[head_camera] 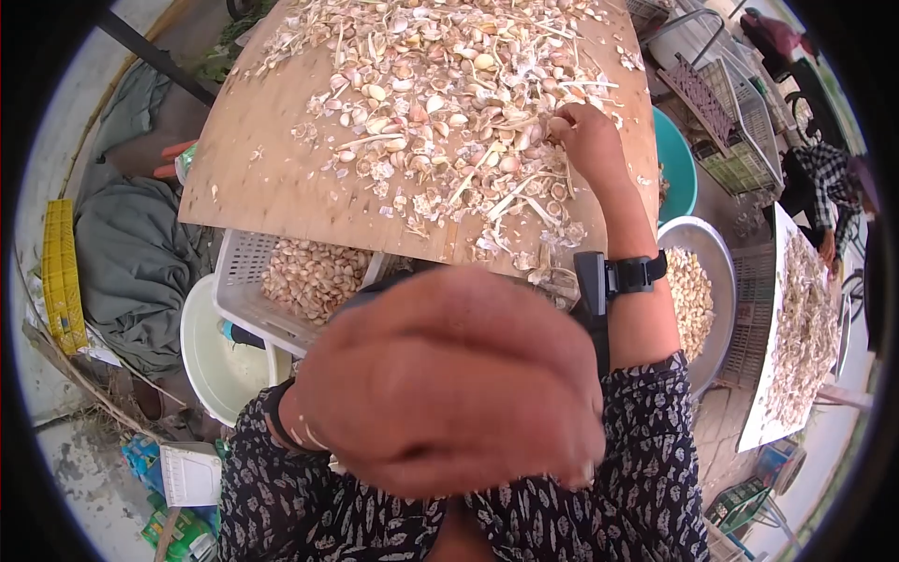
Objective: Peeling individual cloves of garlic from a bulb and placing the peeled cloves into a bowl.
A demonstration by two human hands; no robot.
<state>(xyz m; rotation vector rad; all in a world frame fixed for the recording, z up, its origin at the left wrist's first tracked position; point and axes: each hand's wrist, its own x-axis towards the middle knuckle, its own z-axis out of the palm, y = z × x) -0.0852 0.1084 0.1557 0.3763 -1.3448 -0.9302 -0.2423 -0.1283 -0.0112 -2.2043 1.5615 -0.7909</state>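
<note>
My left hand (449, 386) is raised close to the camera, large and blurred; its back is towards me, and whether it holds anything is hidden. My right hand (586, 130) rests at the right edge of the garlic heap, fingers bent down among the pieces; what lies between its fingertips cannot be told. Garlic cloves (435, 104), loose skins and dry stalks are spread over a wooden board (281, 190). Below the board's near edge stands a white plastic basket (242, 260) with cloves in it.
A metal basin (723, 302) of cloves and a teal basin (685, 161) stand at the right, a pale green basin (232, 379) at the left. Crates (744, 154) stand at the upper right. Farther right, a person (829, 183) sits by another board (762, 414) heaped with garlic.
</note>
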